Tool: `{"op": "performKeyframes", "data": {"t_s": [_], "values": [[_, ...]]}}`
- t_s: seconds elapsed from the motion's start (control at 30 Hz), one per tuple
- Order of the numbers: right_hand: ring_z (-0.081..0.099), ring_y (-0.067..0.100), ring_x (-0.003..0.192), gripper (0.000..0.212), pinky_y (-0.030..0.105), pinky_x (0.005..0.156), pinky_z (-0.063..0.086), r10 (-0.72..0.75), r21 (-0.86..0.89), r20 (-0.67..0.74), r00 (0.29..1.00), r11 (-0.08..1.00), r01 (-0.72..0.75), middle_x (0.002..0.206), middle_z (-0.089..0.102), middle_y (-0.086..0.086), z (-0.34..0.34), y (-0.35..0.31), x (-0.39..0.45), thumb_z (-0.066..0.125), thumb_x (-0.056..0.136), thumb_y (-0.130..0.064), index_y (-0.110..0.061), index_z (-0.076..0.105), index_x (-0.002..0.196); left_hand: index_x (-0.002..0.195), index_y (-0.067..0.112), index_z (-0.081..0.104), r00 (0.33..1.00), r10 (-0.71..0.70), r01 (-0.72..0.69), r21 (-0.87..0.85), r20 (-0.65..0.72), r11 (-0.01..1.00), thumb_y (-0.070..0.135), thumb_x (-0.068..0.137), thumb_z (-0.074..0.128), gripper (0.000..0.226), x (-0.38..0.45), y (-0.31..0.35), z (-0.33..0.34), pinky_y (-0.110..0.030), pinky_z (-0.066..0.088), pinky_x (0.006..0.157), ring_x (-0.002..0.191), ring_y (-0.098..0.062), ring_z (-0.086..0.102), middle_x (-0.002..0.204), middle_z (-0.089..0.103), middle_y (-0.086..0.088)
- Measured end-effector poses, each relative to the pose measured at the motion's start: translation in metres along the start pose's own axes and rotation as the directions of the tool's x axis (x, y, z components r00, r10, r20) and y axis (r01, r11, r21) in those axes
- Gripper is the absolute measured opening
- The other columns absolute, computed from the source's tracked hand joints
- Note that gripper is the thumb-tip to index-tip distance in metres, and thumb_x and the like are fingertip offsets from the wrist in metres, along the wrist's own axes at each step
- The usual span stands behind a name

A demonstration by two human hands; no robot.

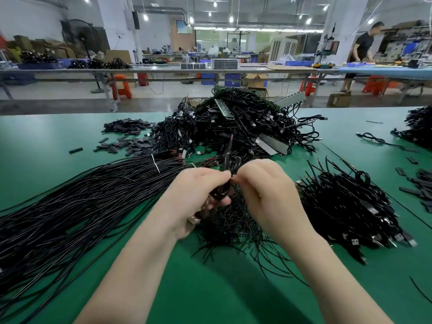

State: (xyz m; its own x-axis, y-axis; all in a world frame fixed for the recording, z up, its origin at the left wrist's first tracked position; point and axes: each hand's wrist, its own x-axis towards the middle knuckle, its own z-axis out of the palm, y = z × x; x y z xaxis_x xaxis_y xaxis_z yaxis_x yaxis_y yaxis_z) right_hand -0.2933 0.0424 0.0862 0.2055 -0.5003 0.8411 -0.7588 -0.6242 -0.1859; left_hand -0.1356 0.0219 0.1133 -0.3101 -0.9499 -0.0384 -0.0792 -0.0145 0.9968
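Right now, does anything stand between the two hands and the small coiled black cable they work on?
No. Both the left hand and the right hand hold the coiled black cable above the green table. Nothing visible lies between them and the cable; the heap of thin black wires lies underneath.

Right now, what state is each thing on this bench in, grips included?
left grip, curled round the coiled cable, holding it.
right grip, pinching the coiled cable near its top.
coiled cable, looped, held above the table between both grips.
long cable bundle, lying stretched out, bound by a white tie.
USB cable pile, coiled pieces heaped loose.
black sleeves, loose, partly heaped, partly scattered.
rear heap, tangled cables and boards.
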Motion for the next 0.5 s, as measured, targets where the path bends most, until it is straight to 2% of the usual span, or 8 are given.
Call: {"op": "performKeyframes", "data": {"t_s": [0.07,0.1,0.17,0.23,0.3,0.37,0.43,0.5], "values": [[0.052,0.031,0.066,0.016,0.035,0.065,0.042,-0.235,-0.209,0.010,0.972,0.950,0.232,0.072,0.059,0.011,0.003,0.003,-0.002,0.060,0.082,0.014,0.002,0.061,0.072,0.064,0.023,0.077,0.992,-0.091,0.098,-0.082,0.086,0.992,0.023,0.088,0.066,0.026,-0.002,0.001,-0.006,-0.021,0.043,0.049,0.050,-0.009,0.056,0.065,0.067,0.000],[0.053,0.031,0.066,0.015,0.035,0.066,0.043,-0.246,-0.228,0.007,0.969,0.943,0.241,0.073,0.060,0.011,0.004,0.004,-0.002,0.062,0.082,0.013,0.002,0.062,0.072,0.066,0.023,0.077,0.993,-0.065,0.072,-0.064,0.096,0.995,0.022,0.088,0.067,0.025,-0.001,0.001,-0.009,-0.020,0.043,0.049,0.051,-0.009,0.058,0.067,0.068,0.000],[0.055,0.025,0.072,0.010,0.029,0.070,0.043,-0.102,-0.091,-0.003,0.995,0.991,0.102,0.078,0.062,0.005,0.006,0.004,-0.004,0.064,0.089,0.000,-0.003,0.064,0.080,0.079,0.022,0.077,0.994,0.093,-0.096,0.060,0.057,0.994,0.023,0.090,0.067,0.016,0.000,-0.002,-0.013,-0.017,0.046,0.052,0.061,-0.010,0.067,0.074,0.074,-0.001],[0.055,0.015,0.073,0.014,0.025,0.067,0.043,0.212,0.201,0.043,0.976,0.955,-0.216,0.078,0.062,-0.004,0.007,-0.001,-0.004,0.060,0.094,-0.026,-0.016,0.064,0.085,0.093,0.024,0.074,0.957,0.289,-0.283,0.197,-0.003,0.939,0.025,0.089,0.069,0.007,0.000,-0.004,-0.014,-0.015,0.050,0.065,0.076,-0.008,0.071,0.082,0.075,0.001],[0.056,0.012,0.066,0.027,0.031,0.060,0.045,0.515,0.510,0.233,0.825,0.657,-0.554,0.073,0.063,-0.001,0.007,-0.007,0.001,0.056,0.089,-0.052,-0.027,0.063,0.085,0.096,0.033,0.071,0.890,0.456,-0.422,0.327,-0.031,0.846,0.021,0.088,0.071,0.015,0.001,-0.006,-0.014,-0.011,0.050,0.074,0.084,-0.002,0.069,0.088,0.074,0.011],[0.056,0.012,0.058,0.048,0.027,0.053,0.046,0.635,0.616,0.472,0.611,0.258,-0.744,0.067,0.064,-0.001,0.005,-0.008,0.006,0.057,0.081,-0.069,-0.022,0.061,0.090,0.093,0.039,0.069,0.829,0.560,-0.507,0.438,0.011,0.742,0.013,0.088,0.069,0.027,0.001,-0.005,-0.014,-0.010,0.050,0.079,0.089,0.003,0.068,0.091,0.072,0.019],[0.053,0.012,0.051,0.052,0.022,0.048,0.044,0.586,0.564,0.680,0.441,-0.034,-0.825,0.063,0.062,0.001,0.002,-0.006,0.007,0.056,0.075,-0.065,-0.014,0.061,0.088,0.094,0.037,0.071,0.780,0.618,-0.584,0.466,0.095,0.665,0.008,0.088,0.067,0.030,0.002,-0.006,-0.015,-0.013,0.050,0.085,0.094,0.003,0.067,0.095,0.071,0.023],[0.050,0.011,0.047,0.045,0.020,0.044,0.040,0.429,0.480,0.833,0.350,-0.244,-0.843,0.060,0.058,0.001,-0.004,-0.004,0.006,0.056,0.077,-0.060,-0.017,0.066,0.072,0.098,0.033,0.074,0.738,0.657,-0.635,0.487,0.155,0.600,0.009,0.086,0.066,0.029,0.002,-0.007,-0.017,-0.012,0.046,0.093,0.104,0.005,0.064,0.102,0.069,0.028]]}}
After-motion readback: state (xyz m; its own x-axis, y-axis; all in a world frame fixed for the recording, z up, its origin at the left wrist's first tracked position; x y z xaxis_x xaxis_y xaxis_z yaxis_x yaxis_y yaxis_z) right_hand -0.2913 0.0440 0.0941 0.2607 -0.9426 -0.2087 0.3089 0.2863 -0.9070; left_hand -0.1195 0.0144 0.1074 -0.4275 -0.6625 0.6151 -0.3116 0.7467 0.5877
